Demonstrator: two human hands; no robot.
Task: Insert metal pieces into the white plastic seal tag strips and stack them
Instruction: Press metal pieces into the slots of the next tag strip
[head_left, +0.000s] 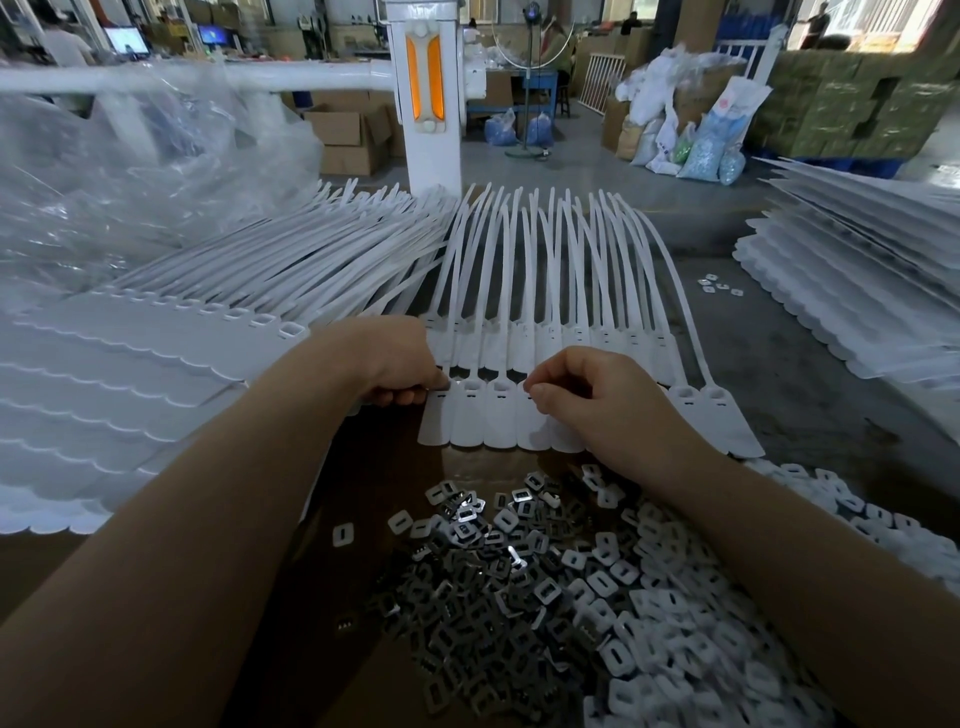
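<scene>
I see my left hand gripping the left end of a row of white tags, with the thumb and fingers curled round the edge of the first tag. My right hand sits on the same row, a little to the right, with its fingertips pinched together at the small slot on top of one tag. I think a tiny metal piece is between them, but I cannot tell, because the fingers hide it. The tags lie side by side, and each one has a long thin tail running away from me toward the white post. So the slot is right under my right fingertips, and the push should go down into it. The next slots lie further right, under my right hand, so that hand has to slide along the row. The pile of metal pieces lies near me, between my arms and closer to the right hand. Some white plastic bits are mixed in on its right side. A big stack of tags sits on my left, and another stack sits on my right. Nothing stands between my fingers and the slot.
</scene>
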